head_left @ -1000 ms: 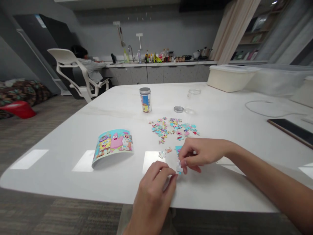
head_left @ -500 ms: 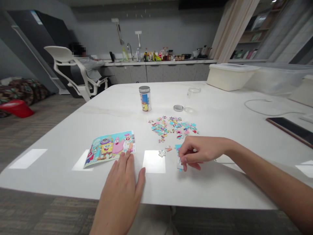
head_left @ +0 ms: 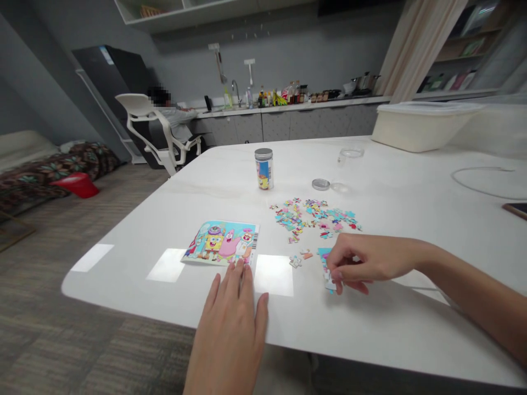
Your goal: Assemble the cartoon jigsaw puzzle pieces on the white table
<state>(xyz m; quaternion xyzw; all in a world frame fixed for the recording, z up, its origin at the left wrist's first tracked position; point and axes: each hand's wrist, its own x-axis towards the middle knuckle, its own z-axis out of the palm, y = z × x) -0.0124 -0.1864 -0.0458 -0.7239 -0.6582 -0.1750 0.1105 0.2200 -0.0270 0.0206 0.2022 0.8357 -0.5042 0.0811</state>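
Note:
My left hand (head_left: 233, 323) lies flat, fingers stretched, its fingertips on the lower edge of a cartoon picture sheet (head_left: 224, 244). To the right, my right hand (head_left: 358, 263) is closed in a pinch over a small joined strip of jigsaw puzzle (head_left: 324, 253). Thumb and fingertips press at the strip's lower pieces, and the fingers hide part of it. Two loose puzzle pieces, one pale (head_left: 295, 261) and one orange (head_left: 306, 254), lie left of the strip. Farther off, several more jigsaw puzzle pieces (head_left: 292, 218) are spread in a loose pile.
Behind the pile stand a lidded jar (head_left: 264, 170) with a cartoon label and a clear jar (head_left: 349, 159). A metal lid (head_left: 320, 184) lies between them. Cream bin (head_left: 415, 129), white cable (head_left: 473, 184) and phone (head_left: 516, 209) are on the right. A person sits on a chair (head_left: 154, 129) at far left.
My view has turned left, so everything appears farther right. Both hands keep nearly the same places on the table, the left at the sheet and the right at the puzzle strip.

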